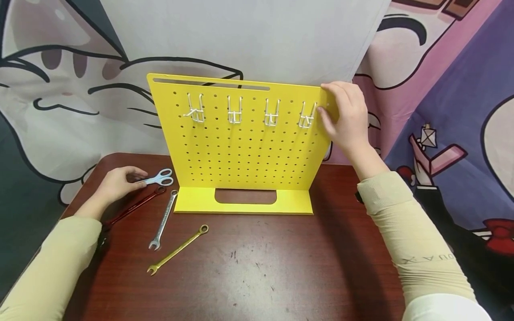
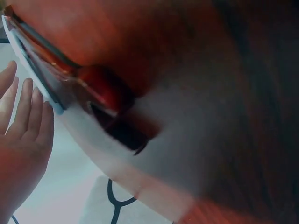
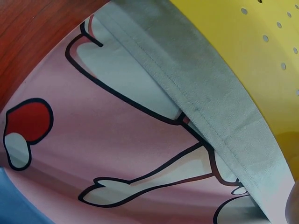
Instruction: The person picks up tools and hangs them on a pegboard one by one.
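Left hand (image 1: 114, 185) lay at the blade end of the pale-blue scissors (image 1: 154, 180); I could not tell whether its fingers pinched them or only lay over them. On the near side of those fingers: red wrench (image 1: 136, 206), then, further right, silver wrench (image 1: 163, 220) and yellow wrench (image 1: 176, 250). Right of the left fingertips stood the yellow pegboard (image 1: 246, 154) with 4 white hooks (image 1: 234, 122). Right hand (image 1: 350, 118) clamped its upper corner, thumb in front.

Risks, by my reckoning: a low sweep of the left fingers could drag the red wrench, just beside the scissors; a hard pull by the right fingers could tip the board.

Scissors' long axis ran nearly sideways, slightly aslant; handles pointed away from the left fingertips toward the board, blade tips hidden.
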Motion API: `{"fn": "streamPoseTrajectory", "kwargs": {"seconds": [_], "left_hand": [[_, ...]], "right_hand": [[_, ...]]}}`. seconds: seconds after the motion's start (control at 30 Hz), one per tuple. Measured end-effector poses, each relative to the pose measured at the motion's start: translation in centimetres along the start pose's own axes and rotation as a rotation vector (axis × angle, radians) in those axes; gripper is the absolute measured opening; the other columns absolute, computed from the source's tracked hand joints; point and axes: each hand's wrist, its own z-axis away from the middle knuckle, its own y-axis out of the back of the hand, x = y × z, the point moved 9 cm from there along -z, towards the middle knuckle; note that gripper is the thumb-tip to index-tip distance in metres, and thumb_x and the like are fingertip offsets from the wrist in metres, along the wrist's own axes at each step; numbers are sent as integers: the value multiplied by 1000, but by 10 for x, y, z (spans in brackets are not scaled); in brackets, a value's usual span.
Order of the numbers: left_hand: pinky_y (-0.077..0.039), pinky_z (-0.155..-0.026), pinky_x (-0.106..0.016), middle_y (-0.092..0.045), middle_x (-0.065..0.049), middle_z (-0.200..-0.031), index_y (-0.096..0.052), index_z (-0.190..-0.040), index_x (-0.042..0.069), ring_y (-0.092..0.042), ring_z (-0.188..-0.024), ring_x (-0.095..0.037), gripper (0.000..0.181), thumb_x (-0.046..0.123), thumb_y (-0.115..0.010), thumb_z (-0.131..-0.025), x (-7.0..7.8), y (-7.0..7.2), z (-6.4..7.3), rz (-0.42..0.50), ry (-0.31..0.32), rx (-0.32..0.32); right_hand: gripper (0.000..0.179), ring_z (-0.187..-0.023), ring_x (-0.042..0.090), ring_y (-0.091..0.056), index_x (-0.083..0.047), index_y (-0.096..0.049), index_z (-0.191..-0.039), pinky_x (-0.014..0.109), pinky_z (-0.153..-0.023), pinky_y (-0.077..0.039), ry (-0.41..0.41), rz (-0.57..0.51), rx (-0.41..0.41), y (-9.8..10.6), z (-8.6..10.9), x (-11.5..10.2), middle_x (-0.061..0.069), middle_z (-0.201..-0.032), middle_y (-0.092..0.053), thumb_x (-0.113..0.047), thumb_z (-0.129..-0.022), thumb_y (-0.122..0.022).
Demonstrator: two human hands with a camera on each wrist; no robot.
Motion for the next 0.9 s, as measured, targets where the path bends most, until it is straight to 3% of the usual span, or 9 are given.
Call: {"fn": "streamPoseTrajectory", "kwargs": {"seconds": [0.23, 0.33, 0.47, 0.77, 0.9], "left_hand": [[-51, -94, -66, -71, -35, -114, -68, -123, -12, -67, -104, -48, 35, 8, -77, -95, -2, -3, -3, -13, 2, 25], [-54, -85, -51, -74, -33, -110, -70, -121, -11, -68, -96, -41, 33, 7, -79, -94, -2, -4, -4, -26, 1, 36], [-49, -79, -35, -75, -28, -103, -72, -118, -11, -66, -91, -32, 30, 6, -79, -94, -3, -5, -6, -37, -3, 33], [-45, -81, -38, -71, -23, -95, -71, -115, -13, -59, -90, -31, 28, 9, -75, -97, -7, -8, -8, -48, -8, -27], [-45, -77, -33, -71, -21, -93, -72, -114, -12, -58, -87, -27, 29, 11, -76, -97, -7, -7, -5, -49, -12, -33]], "right_hand": [[38, -121, 44, -59, 3, -66, -132, 51, -111, -44, -6, -1, 6, 1, 0, 1, 24, -128, -68, -9, -95, -70], [39, -121, 44, -59, 2, -66, -132, 50, -111, -44, -6, -5, 6, 1, 1, 1, 24, -128, -68, -9, -95, -70], [39, -121, 44, -59, 2, -66, -132, 50, -112, -44, -9, -6, 6, 1, 1, 1, 24, -128, -68, -9, -95, -70], [39, -121, 44, -58, 2, -66, -133, 50, -111, -44, -15, -2, -1, -1, 0, 1, 24, -128, -68, -8, -95, -71], [39, -121, 44, -59, 2, -66, -132, 50, -111, -44, -13, -2, -2, -2, 0, 0, 23, -127, -68, -9, -95, -70]]}}
